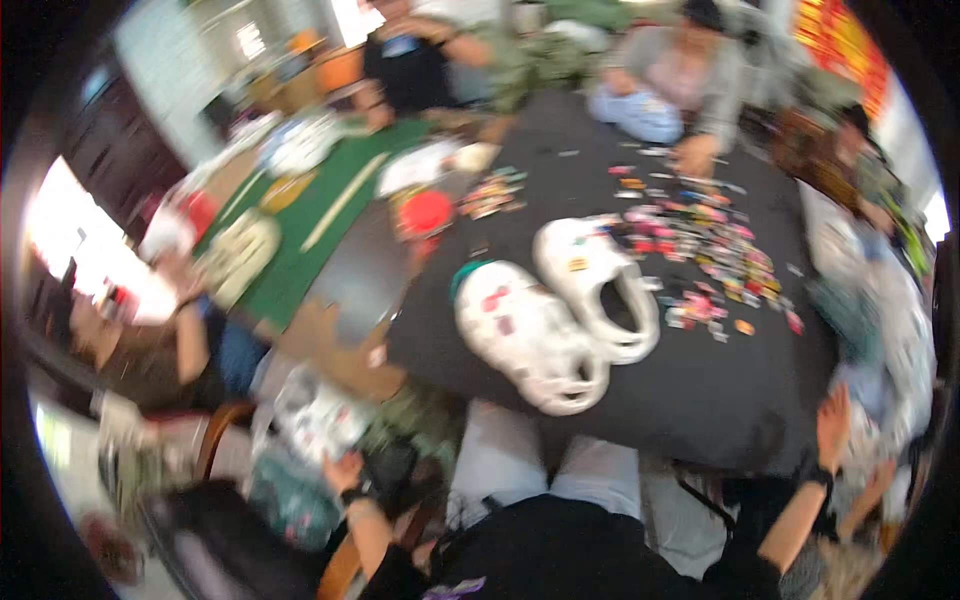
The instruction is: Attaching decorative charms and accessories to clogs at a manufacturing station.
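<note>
A pair of white clogs lies on the black-covered table in front of me: the left clog (515,325) has pink and dark charms, and the right clog (590,270) a yellowish one. My left hand (343,472) is low beside the table, next to a clear plastic bag (318,412) with white and red things inside. Blur hides whether its fingers grip the bag. At the table's right edge, my right hand (832,430) has its fingers stretched out with nothing visible in it. Heaped on the table is a pile of small colourful charms (700,240).
Another person's hand (697,155) reaches to the charms from the far side. A red round container (425,212) stands by a green mat (290,215) on the left-hand table, where others sit. Bagged goods (880,300) line the right edge; a dark chair (215,540) is at lower left.
</note>
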The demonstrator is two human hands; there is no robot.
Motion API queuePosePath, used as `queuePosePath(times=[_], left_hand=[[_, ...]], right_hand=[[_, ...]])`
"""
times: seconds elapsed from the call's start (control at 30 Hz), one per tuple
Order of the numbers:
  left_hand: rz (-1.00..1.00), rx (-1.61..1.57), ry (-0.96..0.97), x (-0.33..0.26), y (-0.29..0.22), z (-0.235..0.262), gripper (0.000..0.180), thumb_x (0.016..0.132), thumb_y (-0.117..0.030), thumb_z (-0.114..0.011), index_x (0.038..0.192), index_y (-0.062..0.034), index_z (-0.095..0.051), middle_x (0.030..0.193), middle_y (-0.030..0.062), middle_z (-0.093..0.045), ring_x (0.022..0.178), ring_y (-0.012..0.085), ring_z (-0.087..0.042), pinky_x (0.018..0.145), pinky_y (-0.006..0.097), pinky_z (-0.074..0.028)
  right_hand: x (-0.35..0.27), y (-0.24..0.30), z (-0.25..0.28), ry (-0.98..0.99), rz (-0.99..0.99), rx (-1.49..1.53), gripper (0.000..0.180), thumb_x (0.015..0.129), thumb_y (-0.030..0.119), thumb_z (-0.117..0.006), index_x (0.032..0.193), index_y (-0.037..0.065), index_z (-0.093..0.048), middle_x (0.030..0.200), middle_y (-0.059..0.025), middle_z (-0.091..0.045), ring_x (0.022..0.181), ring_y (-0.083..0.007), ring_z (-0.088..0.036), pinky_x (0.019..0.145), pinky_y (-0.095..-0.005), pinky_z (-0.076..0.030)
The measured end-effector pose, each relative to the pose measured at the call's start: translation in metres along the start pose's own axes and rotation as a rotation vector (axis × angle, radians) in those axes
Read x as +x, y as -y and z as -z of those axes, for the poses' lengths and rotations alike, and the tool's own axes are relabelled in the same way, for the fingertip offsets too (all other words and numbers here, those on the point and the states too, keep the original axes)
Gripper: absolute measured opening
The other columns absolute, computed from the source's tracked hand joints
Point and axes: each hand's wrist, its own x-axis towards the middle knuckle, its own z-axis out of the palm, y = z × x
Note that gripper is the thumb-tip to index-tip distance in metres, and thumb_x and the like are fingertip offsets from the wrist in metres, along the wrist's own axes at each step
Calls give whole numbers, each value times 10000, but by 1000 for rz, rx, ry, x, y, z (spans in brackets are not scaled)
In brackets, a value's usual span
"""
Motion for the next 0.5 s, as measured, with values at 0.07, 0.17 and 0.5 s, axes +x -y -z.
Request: queuePosePath(times=[0.07, 0.17, 0.5], left_hand=[[-301, 173, -65, -13, -9, 25, 654, 811, -522, -594, 1291, -125, -393, 1215, 172, -395, 790, 331, -444, 602, 396, -466], [-269, 59, -328, -29, 39, -11, 725, 761, -605, -613, 1369, -288, -378, 1468, -2, -257, 1083, 323, -360, 819, 516, -387], [-192, 165, -249, -19, -9, -22, 979, 720, -588, -701, 1443, -62, -304, 1516, 131, -240, 1400, 341, -157, 1059, 510, -194]], right_hand=[[-10, -39, -16, -416, -95, 48, 442, 995, 212, -412, 1413, 75, -372, 1337, -28, -457, 1130, -142, -449, 967, -288, -352], [-56, -16, 13, -328, -151, 24, 462, 1001, 227, -417, 1442, 118, -339, 1418, -14, -381, 1147, -130, -433, 972, -282, -349], [-81, -16, 61, -239, -262, 332, 488, 917, 316, -536, 1363, 139, -444, 1260, -105, -527, 1070, -200, -532, 898, -486, -392]])
